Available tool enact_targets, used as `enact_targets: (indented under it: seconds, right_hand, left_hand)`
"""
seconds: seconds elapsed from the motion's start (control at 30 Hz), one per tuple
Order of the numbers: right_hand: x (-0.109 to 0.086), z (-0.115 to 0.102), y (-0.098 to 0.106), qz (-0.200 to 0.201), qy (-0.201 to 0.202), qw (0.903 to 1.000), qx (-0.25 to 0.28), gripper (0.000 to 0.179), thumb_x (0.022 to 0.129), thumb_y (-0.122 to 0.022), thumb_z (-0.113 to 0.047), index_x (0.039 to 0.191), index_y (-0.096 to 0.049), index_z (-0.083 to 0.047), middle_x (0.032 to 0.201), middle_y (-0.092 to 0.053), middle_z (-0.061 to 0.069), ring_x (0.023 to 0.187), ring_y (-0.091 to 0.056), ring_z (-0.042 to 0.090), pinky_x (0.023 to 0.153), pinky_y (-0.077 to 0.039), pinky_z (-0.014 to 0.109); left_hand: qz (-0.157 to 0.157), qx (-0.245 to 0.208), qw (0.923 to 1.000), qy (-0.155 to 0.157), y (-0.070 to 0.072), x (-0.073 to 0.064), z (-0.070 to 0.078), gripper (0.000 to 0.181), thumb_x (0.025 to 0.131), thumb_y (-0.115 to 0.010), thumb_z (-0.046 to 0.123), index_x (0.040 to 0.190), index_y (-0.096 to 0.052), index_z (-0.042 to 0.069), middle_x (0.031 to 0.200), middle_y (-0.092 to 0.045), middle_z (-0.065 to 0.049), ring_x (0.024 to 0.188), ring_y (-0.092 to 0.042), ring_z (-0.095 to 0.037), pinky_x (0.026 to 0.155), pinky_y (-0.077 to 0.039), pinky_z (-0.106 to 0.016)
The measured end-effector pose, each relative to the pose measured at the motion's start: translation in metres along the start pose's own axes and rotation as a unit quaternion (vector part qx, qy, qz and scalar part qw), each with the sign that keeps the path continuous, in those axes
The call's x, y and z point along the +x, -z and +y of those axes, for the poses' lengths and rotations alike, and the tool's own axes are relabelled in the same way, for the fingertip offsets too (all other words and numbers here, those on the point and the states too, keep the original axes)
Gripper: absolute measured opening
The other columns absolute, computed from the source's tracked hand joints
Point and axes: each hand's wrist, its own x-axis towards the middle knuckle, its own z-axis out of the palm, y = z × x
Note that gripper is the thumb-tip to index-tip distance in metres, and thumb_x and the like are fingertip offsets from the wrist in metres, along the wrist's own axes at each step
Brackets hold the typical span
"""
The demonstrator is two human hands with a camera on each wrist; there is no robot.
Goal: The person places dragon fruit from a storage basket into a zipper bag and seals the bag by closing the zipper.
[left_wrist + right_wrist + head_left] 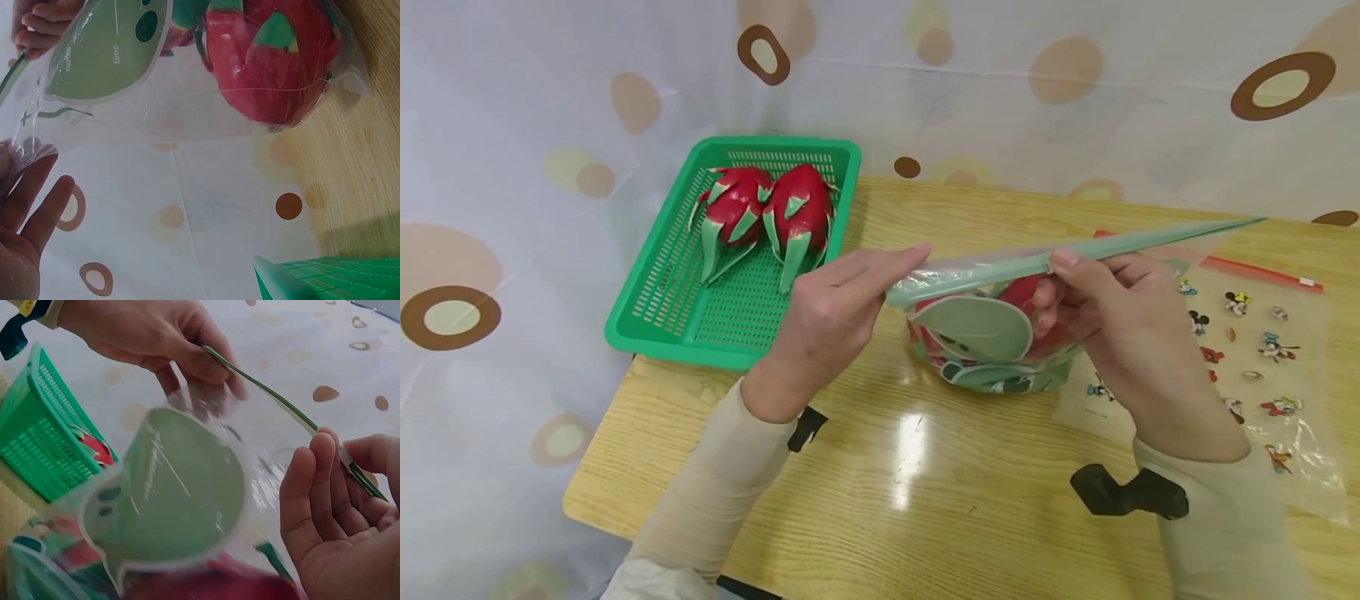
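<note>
A clear zip bag [977,325] with a green leaf-shaped label and a green zip strip [1138,244] holds red toy dragon fruit [269,75] with green tips. It is held up over the wooden table. My left hand [831,321] pinches the mouth's left end between thumb and fingers. On the strip, farther right, sits a small white slider [345,456], which my right hand [1138,333] pinches between thumb and forefinger. The strip's far end sticks out past this hand to the right. Part of the bag's contents is hidden behind the label.
To the left, a green basket [853,196] holds two more toy dragon fruit [801,200]. Under and beyond my right arm lies a flat clear bag [1311,375] with cartoon prints and a red zip. A spotted curtain [985,92] hangs behind the table [842,508].
</note>
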Motion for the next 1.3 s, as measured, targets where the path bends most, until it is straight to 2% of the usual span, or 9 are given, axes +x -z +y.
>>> enact_targets:
  seconds: [0.33,0.5,0.73,0.83,0.9,1.0,1.07,1.17,1.3]
  right_hand:
    - [-0.005,-0.014,0.056,0.065,0.061,0.9888,0.119,0.027,0.102,-0.043,0.004,0.091,-0.063,0.019,0.071,-0.066,0.020,0.058,-0.055,0.029,0.055,-0.051,0.034]
    - [-0.011,-0.019,0.073,0.117,0.087,0.9826,0.115,0.023,0.100,-0.046,0.006,0.093,-0.063,0.020,0.071,-0.065,0.021,0.061,-0.056,0.029,0.057,-0.052,0.034]
    - [-0.016,-0.012,0.078,0.096,0.100,0.9842,0.110,0.022,0.101,-0.043,0.007,0.094,-0.062,0.017,0.078,-0.066,0.021,0.069,-0.061,0.030,0.065,-0.057,0.035]
    - [-0.025,0.000,0.083,0.043,0.101,0.9921,0.061,0.023,0.102,-0.036,0.008,0.109,-0.057,0.014,0.096,-0.065,0.019,0.087,-0.063,0.029,0.078,-0.057,0.034]
    - [-0.033,0.010,0.086,0.036,0.094,0.9946,-0.024,0.021,0.101,-0.039,0.008,0.116,-0.053,0.010,0.107,-0.062,0.016,0.097,-0.064,0.026,0.085,-0.057,0.030]
    - [-0.042,0.026,0.089,0.069,0.052,0.9750,-0.205,0.034,0.098,-0.051,0.005,0.131,-0.046,-0.003,0.122,-0.054,0.005,0.109,-0.057,0.014,0.087,-0.051,0.017]
    - [-0.044,0.034,0.088,0.074,-0.007,0.9489,-0.307,0.054,0.096,-0.059,-0.001,0.142,-0.036,-0.015,0.134,-0.045,-0.001,0.118,-0.050,0.009,0.087,-0.047,0.010]
    - [-0.040,0.047,0.084,0.028,-0.062,0.9156,-0.396,0.087,0.091,-0.069,-0.007,0.153,-0.013,-0.030,0.148,-0.026,-0.005,0.132,-0.035,0.011,0.092,-0.040,0.005]
    - [-0.031,0.059,0.078,-0.003,-0.051,0.9170,-0.395,0.097,0.086,-0.075,-0.005,0.153,-0.010,-0.033,0.151,-0.023,-0.003,0.135,-0.036,0.019,0.097,-0.042,0.008]
  left_hand:
    - [0.012,-0.022,0.9983,0.052,0.006,-0.012,-0.012,0.028,0.094,-0.054,-0.011,0.113,-0.072,-0.003,0.105,-0.076,-0.016,0.097,-0.074,-0.026,0.089,-0.058,-0.033]
    - [0.002,-0.033,0.9951,0.093,0.009,-0.017,-0.014,0.031,0.095,-0.052,-0.011,0.117,-0.071,-0.001,0.106,-0.075,-0.016,0.101,-0.073,-0.025,0.091,-0.057,-0.033]
    - [0.012,-0.061,0.9889,0.134,0.003,-0.019,-0.010,0.030,0.093,-0.055,-0.011,0.116,-0.072,0.000,0.109,-0.075,-0.016,0.103,-0.073,-0.024,0.089,-0.058,-0.033]
    - [0.008,-0.077,0.9864,0.145,-0.001,-0.021,-0.007,0.028,0.093,-0.057,-0.010,0.115,-0.072,-0.001,0.108,-0.075,-0.016,0.102,-0.073,-0.023,0.087,-0.059,-0.032]
    - [0.008,-0.085,0.9852,0.149,-0.002,-0.022,-0.006,0.027,0.093,-0.057,-0.010,0.114,-0.072,-0.001,0.107,-0.075,-0.016,0.100,-0.074,-0.023,0.086,-0.059,-0.031]
    - [0.019,-0.104,0.9807,0.164,-0.003,-0.020,-0.006,0.025,0.094,-0.058,-0.007,0.113,-0.072,-0.002,0.107,-0.075,-0.017,0.100,-0.074,-0.022,0.085,-0.059,-0.030]
    - [0.027,-0.141,0.9719,0.187,-0.004,-0.019,-0.007,0.023,0.094,-0.059,-0.006,0.113,-0.072,-0.003,0.108,-0.074,-0.018,0.099,-0.073,-0.022,0.086,-0.059,-0.030]
    - [0.024,-0.217,0.9431,0.250,-0.007,-0.021,-0.006,0.024,0.096,-0.060,0.001,0.119,-0.068,-0.004,0.112,-0.073,-0.019,0.100,-0.072,-0.022,0.088,-0.059,-0.031]
    - [-0.011,-0.328,0.8728,0.361,-0.022,-0.033,-0.004,0.058,0.095,-0.065,0.039,0.141,-0.052,0.007,0.129,-0.063,-0.014,0.118,-0.062,-0.023,0.103,-0.051,-0.041]
